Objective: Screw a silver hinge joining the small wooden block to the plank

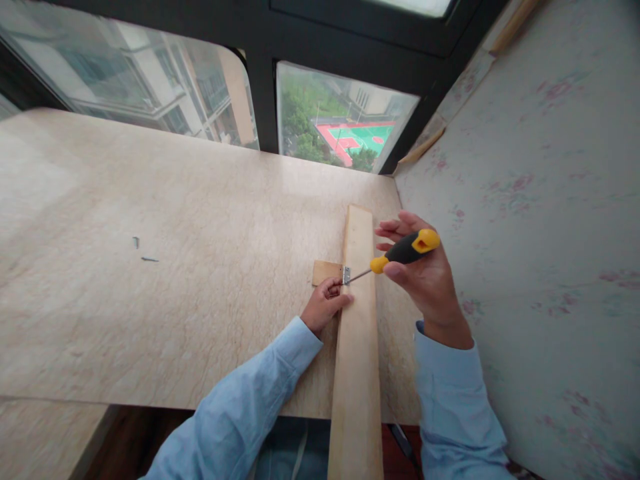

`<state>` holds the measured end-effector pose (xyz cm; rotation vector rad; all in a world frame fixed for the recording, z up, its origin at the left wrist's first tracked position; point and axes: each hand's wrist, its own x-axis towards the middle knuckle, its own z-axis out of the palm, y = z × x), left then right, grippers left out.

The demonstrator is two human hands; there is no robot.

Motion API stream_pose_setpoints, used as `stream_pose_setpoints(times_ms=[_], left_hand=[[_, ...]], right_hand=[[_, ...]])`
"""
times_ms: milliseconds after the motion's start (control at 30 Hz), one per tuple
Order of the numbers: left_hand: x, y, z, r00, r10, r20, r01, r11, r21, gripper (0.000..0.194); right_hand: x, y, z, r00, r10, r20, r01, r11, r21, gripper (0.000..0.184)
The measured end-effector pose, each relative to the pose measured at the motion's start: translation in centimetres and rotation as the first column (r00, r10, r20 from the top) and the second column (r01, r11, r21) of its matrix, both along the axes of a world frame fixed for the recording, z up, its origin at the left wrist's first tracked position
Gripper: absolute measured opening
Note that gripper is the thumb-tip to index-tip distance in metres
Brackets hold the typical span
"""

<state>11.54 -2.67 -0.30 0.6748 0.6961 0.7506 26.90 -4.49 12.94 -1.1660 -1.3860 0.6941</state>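
My right hand (425, 277) grips a yellow and black screwdriver (406, 250), its shaft slanting down left to a small metal hinge (346, 274). The hinge joins a long pale wooden plank (356, 347) to a small square wooden piece (324, 271). My left hand (324, 307) is closed in a pinch beside the hinge, resting against the plank's left edge; what its fingers hold is too small to name. Both sleeves are light blue.
The plank lies on a beige marble-pattern tabletop (175, 280) and overhangs its near edge. Two small screws (143, 250) lie far left. A floral-papered wall (525, 233) stands close on the right. A window (345, 120) runs behind the table.
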Motion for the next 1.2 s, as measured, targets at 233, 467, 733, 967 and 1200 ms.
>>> stream_pose_setpoints(times_ms=[233,467,733,967,1200], left_hand=[[0.0,0.0,0.0,1.000,0.003,0.002,-0.003,1.000,-0.016,0.046],[0.0,0.0,0.0,1.000,-0.012,-0.011,0.012,1.000,0.003,0.045],[0.1,0.1,-0.3,1.000,-0.002,-0.005,0.002,1.000,-0.015,0.046],[0.0,0.0,-0.1,1.000,-0.007,-0.013,0.007,1.000,-0.009,0.044],[0.1,0.0,-0.2,1.000,-0.002,-0.011,0.002,1.000,-0.016,0.043]], right_hand=[[0.3,-1.0,1.0,0.991,0.108,-0.083,-0.114,0.990,-0.077,0.062],[0.8,0.7,-1.3,0.963,-0.260,0.078,0.249,0.961,0.122,0.090],[0.5,-1.2,1.4,0.991,0.108,-0.073,-0.113,0.992,-0.060,0.069],[1.3,-0.4,0.1,0.981,-0.166,0.103,0.161,0.985,0.056,0.076],[1.1,-0.5,0.5,0.999,0.041,0.026,-0.041,0.999,-0.020,0.084]])
